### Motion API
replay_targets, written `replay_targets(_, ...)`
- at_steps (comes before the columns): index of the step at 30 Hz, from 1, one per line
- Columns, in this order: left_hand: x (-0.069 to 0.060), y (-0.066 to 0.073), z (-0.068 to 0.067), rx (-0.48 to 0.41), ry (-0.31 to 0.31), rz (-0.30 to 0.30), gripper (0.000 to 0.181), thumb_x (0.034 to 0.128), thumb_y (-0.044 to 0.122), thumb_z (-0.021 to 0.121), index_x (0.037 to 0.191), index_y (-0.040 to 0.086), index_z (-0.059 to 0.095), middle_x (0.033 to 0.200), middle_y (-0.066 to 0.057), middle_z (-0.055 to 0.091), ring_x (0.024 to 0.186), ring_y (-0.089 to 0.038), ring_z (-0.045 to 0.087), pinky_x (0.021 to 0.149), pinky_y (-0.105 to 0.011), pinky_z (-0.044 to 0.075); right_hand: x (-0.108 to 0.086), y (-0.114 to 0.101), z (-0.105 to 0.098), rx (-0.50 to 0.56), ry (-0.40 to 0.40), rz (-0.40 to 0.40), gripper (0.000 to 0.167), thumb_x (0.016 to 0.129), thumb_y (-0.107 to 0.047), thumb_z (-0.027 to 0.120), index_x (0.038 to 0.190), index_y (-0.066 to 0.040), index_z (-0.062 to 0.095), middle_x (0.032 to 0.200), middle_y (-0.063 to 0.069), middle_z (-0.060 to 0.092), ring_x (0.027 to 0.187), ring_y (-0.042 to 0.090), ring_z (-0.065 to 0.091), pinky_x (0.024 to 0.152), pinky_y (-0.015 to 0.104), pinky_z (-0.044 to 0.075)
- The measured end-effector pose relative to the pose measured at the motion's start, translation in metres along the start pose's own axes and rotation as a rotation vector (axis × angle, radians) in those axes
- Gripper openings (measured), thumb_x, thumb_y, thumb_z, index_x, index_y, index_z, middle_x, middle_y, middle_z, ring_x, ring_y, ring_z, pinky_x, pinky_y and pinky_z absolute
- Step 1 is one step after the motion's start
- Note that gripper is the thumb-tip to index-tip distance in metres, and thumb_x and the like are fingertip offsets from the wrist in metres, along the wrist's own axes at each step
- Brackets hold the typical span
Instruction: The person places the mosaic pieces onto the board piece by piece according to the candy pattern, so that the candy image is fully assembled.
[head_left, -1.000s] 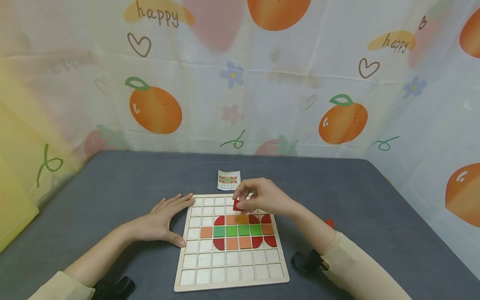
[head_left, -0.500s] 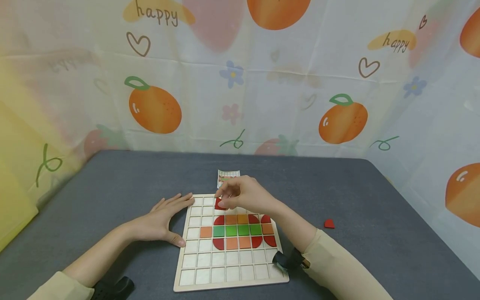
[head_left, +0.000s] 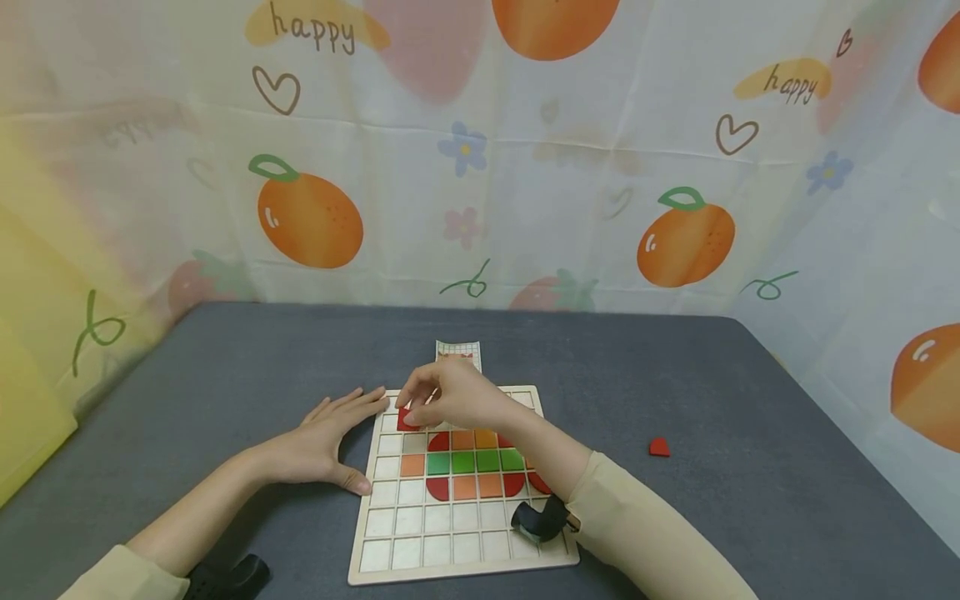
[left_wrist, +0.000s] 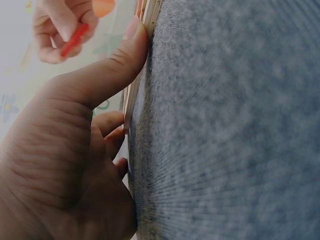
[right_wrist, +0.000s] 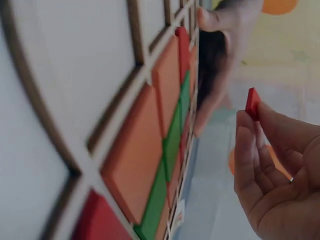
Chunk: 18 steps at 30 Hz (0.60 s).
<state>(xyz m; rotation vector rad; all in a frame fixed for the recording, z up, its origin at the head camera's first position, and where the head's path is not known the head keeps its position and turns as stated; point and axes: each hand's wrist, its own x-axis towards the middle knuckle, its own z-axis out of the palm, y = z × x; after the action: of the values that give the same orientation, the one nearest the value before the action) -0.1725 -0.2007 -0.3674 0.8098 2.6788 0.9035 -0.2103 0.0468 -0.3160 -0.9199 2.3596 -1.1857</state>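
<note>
A wooden grid board lies on the dark table, with orange, green, yellow and red tiles set in its middle squares. My right hand pinches a small red tile between thumb and fingers above the board's upper left squares. In the right wrist view that red tile is held clear of the board surface. Along the board's left edge rests my left hand, fingers spread; its thumb touches the edge in the left wrist view. The right forearm hides some squares at the board's right.
A small pattern card lies just beyond the board, partly covered by the right hand. One loose red piece sits on the table to the right. A printed cloth hangs behind the table.
My right hand has moved left across the board's upper rows with the red tile, uncovering the loose red piece on the table. The left hand has stayed put.
</note>
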Motion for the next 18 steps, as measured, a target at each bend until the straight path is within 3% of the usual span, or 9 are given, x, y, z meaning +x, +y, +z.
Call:
replay_targets(6,-0.001,0.000,0.000,-0.005,0.004,0.020,0.112,0.0655,0.050,0.086,0.154,0.008,0.033,0.164,-0.017,0.024,0.150,-0.053,0.013,0.111,-0.077,0.003,0.003,0.000,0.009,-0.048,-0.039,0.075,0.013,0.086,-0.002,0.070,0.094,-0.012,0.074,0.077,0.008,0.075,0.069,0.026,0.074,0.060,0.026,0.056)
replay_targets(14,-0.001,-0.002,0.001,-0.001,0.007,0.012,0.112,0.0653,0.051,0.086,0.154,0.009,0.033,0.164,-0.017,0.024,0.150,-0.053,0.013,0.112,-0.076,0.003,0.005,0.002,0.015,-0.178,-0.031,0.108,0.010,0.084,-0.004,0.075,0.090,-0.013,0.075,0.076,0.005,0.075,0.059,0.007,0.061,0.053,0.018,0.044)
replay_targets(18,-0.001,-0.002,0.001,-0.002,0.007,0.013,0.112,0.0653,0.051,0.086,0.155,0.009,0.033,0.164,-0.017,0.024,0.150,-0.053,0.013,0.112,-0.076,0.003,0.005,0.005,0.016,-0.173,-0.024,0.118,0.010,0.083,-0.004,0.075,0.088,-0.013,0.075,0.075,0.003,0.074,0.058,0.006,0.058,0.052,0.018,0.043)
